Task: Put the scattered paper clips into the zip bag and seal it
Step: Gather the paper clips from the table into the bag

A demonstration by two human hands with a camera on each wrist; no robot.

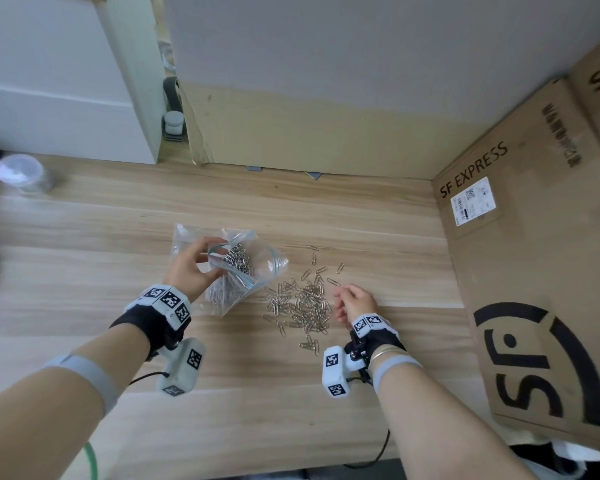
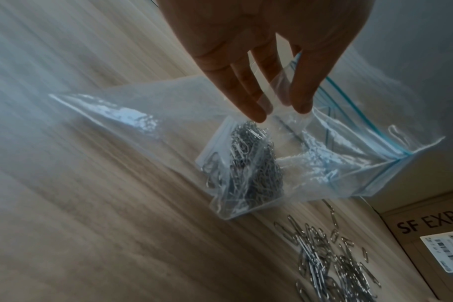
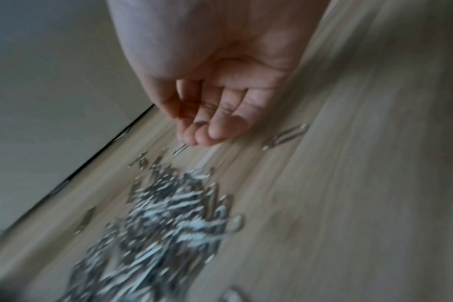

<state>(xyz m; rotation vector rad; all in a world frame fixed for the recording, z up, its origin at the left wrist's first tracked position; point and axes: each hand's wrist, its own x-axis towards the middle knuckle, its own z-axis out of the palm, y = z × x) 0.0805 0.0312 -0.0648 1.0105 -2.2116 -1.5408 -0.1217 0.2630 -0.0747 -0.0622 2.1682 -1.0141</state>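
Observation:
A clear zip bag (image 1: 257, 268) with a blue seal strip stands tilted on the wooden table (image 1: 84, 237), its mouth open. A clump of silver paper clips (image 1: 238, 259) lies inside it. My left hand (image 1: 205, 258) pinches the near rim of the mouth between thumb and fingers; the left wrist view shows that hand (image 2: 279, 111), the bag (image 2: 168, 114) and the clips inside (image 2: 256, 167). A loose pile of paper clips (image 1: 305, 306) lies right of the bag. My right hand (image 1: 350, 299) hovers at the pile's right edge, fingers loosely curled (image 3: 204, 134), nothing seen in it; the pile (image 3: 173, 214) is blurred there.
A large SF Express cardboard box (image 1: 534, 271) walls off the table's right side. Cardboard (image 1: 309, 126) stands along the back. A white cabinet (image 1: 49, 81) is at back left, with a small white jar (image 1: 173, 121) beside it and a clear cup (image 1: 21, 173) at far left.

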